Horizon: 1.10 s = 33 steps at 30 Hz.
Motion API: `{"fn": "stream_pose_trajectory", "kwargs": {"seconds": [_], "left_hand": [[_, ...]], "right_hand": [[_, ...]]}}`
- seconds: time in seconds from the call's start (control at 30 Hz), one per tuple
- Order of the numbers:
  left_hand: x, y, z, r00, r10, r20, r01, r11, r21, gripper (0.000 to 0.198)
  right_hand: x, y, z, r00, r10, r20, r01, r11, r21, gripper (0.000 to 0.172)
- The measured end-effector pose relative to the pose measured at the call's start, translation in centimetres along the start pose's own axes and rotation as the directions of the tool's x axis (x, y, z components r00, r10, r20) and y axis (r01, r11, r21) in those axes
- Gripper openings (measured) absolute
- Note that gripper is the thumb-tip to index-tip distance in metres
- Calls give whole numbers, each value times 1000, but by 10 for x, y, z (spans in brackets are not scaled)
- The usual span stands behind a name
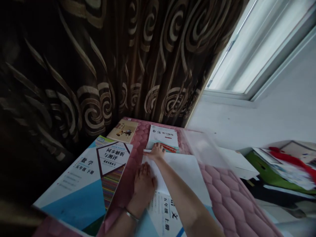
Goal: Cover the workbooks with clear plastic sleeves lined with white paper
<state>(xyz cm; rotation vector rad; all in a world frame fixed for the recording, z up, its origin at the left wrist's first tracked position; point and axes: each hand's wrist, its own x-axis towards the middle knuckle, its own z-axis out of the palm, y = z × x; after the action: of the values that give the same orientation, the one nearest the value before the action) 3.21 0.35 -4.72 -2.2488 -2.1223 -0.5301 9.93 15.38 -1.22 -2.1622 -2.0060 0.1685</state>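
Note:
My left hand (pixel 144 185) lies flat with fingers together on the left edge of a white sheet (pixel 184 171) that covers a textbook (pixel 164 212) with a white and blue cover. My right hand (pixel 156 152) reaches further forward, its fingers pressed on the far left corner of the same sheet, just in front of a white calligraphy booklet (pixel 163 137). A metal bracelet (pixel 130 215) is on my left wrist. A clear plastic sleeve (pixel 206 149) lies at the sheet's right.
A blue and white maths textbook (pixel 79 184) lies left, with a striped workbook (pixel 114 164) on it. A small tan book (pixel 122 130) sits at the back. All rest on a pink quilted surface (pixel 229 200). Dark swirl-patterned curtains (pixel 98 65) hang behind; a window (pixel 256 46) and cluttered papers (pixel 283 168) are right.

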Motion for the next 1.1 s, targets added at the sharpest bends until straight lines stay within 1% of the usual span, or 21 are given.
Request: {"fn": "stream_pose_trajectory", "kwargs": {"seconds": [0.07,0.13,0.23,0.3,0.37,0.5,0.63,0.7,0.73,0.8,0.9,0.97,1.03,1.1], "left_hand": [[0,0,1,1000,-4,-12,4,1000,-6,52],[-1,-1,2,1000,-1,-31,0,1000,-17,52],[-2,-2,3,998,17,-66,-19,999,-32,52],[-2,-3,4,997,25,-73,-28,999,-45,52],[-3,-3,3,997,33,-66,-36,998,-56,52],[-3,-2,-2,998,26,-52,-28,999,-43,51],[-2,1,-5,1000,8,-14,-9,1000,-23,51],[-1,1,-5,1000,4,3,-4,1000,-16,52],[-1,1,-5,1000,1,10,-1,1000,-14,52],[0,0,-3,1000,-3,24,3,1000,-10,52],[0,0,-1,1000,-2,25,3,1000,-9,51],[0,0,0,1000,0,18,0,1000,-11,52],[-1,-1,1,1000,3,11,-3,1000,-14,52],[-2,-1,1,1000,7,0,-7,1000,-17,52]], "right_hand": [[3,0,0,1000,-12,7,12,1000,8,80],[-1,3,0,997,-72,0,72,997,14,74],[-12,14,-4,982,-186,-35,186,982,-6,58],[-15,25,-11,972,-234,-25,233,972,-40,45],[-13,35,-21,967,-251,32,253,965,-72,41],[0,51,-46,950,-243,195,270,955,-122,38],[9,52,-67,897,-242,371,322,931,-170,30],[10,48,-71,881,-250,401,353,913,-206,27],[9,45,-71,878,-263,401,372,900,-225,26],[7,39,-69,867,-316,384,429,867,-254,31],[2,30,-63,827,-429,364,534,803,-265,42],[-1,25,-58,806,-478,349,575,772,-271,48],[-4,20,-54,813,-484,322,571,769,-288,50],[-5,16,-51,849,-450,275,522,794,-311,44]]}}
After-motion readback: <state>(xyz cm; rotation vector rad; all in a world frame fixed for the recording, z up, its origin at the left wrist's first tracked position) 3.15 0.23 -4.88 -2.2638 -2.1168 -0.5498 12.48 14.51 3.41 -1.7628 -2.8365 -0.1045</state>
